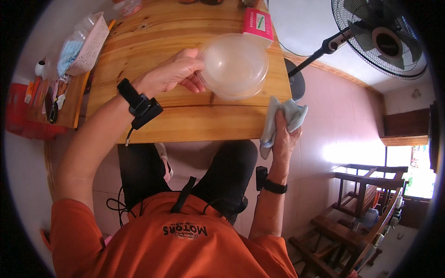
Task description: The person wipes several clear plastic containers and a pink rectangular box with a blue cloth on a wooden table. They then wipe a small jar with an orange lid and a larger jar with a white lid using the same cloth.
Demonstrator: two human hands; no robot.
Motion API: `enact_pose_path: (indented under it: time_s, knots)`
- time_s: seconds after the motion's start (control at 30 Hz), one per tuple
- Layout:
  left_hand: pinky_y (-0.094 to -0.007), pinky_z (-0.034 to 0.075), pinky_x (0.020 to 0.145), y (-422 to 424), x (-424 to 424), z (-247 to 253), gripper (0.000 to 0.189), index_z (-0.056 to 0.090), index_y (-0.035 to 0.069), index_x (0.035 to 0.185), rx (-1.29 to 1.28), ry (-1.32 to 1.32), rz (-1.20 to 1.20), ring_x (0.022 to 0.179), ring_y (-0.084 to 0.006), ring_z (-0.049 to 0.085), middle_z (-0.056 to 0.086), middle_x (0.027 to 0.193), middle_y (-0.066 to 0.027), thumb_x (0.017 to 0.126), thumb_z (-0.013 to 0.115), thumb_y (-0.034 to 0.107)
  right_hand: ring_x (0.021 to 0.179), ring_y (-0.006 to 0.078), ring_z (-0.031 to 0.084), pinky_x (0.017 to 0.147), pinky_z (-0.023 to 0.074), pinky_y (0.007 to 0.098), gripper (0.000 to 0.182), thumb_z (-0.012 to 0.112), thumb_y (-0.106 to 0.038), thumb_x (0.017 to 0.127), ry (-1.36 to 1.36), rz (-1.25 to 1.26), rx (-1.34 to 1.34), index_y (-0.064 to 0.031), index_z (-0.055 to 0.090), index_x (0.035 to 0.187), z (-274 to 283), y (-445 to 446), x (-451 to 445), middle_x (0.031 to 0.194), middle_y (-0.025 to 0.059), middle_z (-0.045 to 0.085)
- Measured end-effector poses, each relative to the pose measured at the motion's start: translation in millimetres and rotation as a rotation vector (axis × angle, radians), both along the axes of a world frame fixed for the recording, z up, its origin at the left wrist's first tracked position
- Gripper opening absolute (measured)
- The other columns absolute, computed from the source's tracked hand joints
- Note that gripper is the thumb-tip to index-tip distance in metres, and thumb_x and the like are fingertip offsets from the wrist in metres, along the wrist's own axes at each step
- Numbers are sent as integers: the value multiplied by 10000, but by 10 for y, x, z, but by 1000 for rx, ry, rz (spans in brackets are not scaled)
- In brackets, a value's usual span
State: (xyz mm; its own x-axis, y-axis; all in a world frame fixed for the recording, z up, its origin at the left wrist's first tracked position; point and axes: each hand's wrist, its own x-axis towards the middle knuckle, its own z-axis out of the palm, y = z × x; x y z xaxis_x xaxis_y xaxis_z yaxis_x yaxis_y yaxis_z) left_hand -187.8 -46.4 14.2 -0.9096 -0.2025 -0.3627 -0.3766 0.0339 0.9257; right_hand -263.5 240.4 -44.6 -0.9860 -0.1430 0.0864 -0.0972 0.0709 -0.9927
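My left hand (184, 71) grips the rim of a round, translucent plastic bowl (233, 66), over the wooden table (174, 118). Whether the bowl touches the tabletop, I cannot tell. Near the table's right front corner, my right hand (286, 133) is closed around a folded light-blue cloth (295, 113), part of which hangs below the table's edge. A pink and white box (257, 26) lies just behind the bowl, partly covered by it.
On the left, a woven plastic basket (92, 47) holds a blue cloth and clear plastic items; a wooden board (67, 111) bears several small tools. A standing fan (386, 41) is at the back right. Wooden chairs (361, 191) stand on the right, and a cable hangs near my left wrist.
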Motion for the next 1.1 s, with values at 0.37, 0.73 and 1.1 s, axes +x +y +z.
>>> enact_pose_path:
  time_s: [0.37, 0.73, 1.1]
  knots:
    - [-276, 552, 595, 236, -494, -71, 431, 498, -32, 1068, 126, 52, -124, 683, -178, 639, 613, 859, -150, 860, 531, 344, 732, 124, 578, 648, 482, 275, 208, 683, -120, 827, 44, -90, -83, 33, 635, 959, -116, 39, 3, 817, 49, 634]
    - [-294, 488, 570, -349, -1052, -80, 417, 539, 27, 1041, -739, 31, -54, 672, -180, 613, 617, 858, -116, 903, 510, 420, 728, 116, 571, 652, 478, 261, 184, 688, -89, 815, 69, -99, -75, 35, 635, 939, -97, 34, 26, 817, 40, 631]
    - [-419, 436, 913, -363, -1621, -208, 487, 440, 73, 1316, -1255, 286, -297, 1133, -336, 497, 466, 1267, -168, 886, 573, 259, 773, 124, 570, 689, 481, 274, 221, 696, -117, 804, 27, -90, -34, 13, 616, 963, -83, 50, 19, 845, 40, 626]
